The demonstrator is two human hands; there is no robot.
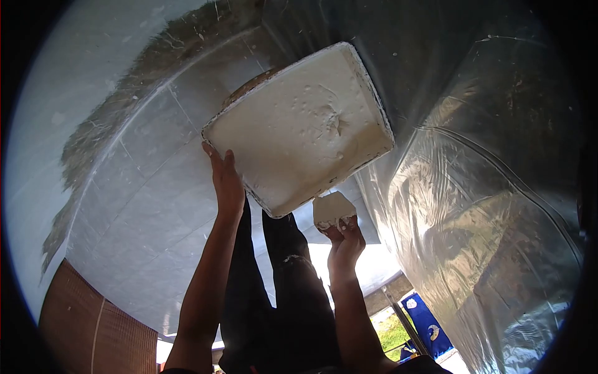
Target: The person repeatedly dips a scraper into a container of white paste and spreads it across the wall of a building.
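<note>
My left hand (227, 184) is closed on the left corner of a rectangular tray (381, 112), its thumb and fingers at the rim. A broad layer of white, plaster-like paste (274, 124) fills the tray, with lumps and a rough dent right of the middle. Just below the tray's lower edge, my right hand (346, 244) grips a small flat paste-coated piece (334, 206). White paste covers its face, so its exact kind is hidden. Bits of paste cling near the fingertips.
Shiny plastic sheeting (461, 230) hangs in folds along the right. A pale grey floor (156, 206) curves around the left, with a dark rough-edged strip (118, 106). A brown ribbed panel (99, 318) stands lower left, and a blue cloth (430, 327) lower right.
</note>
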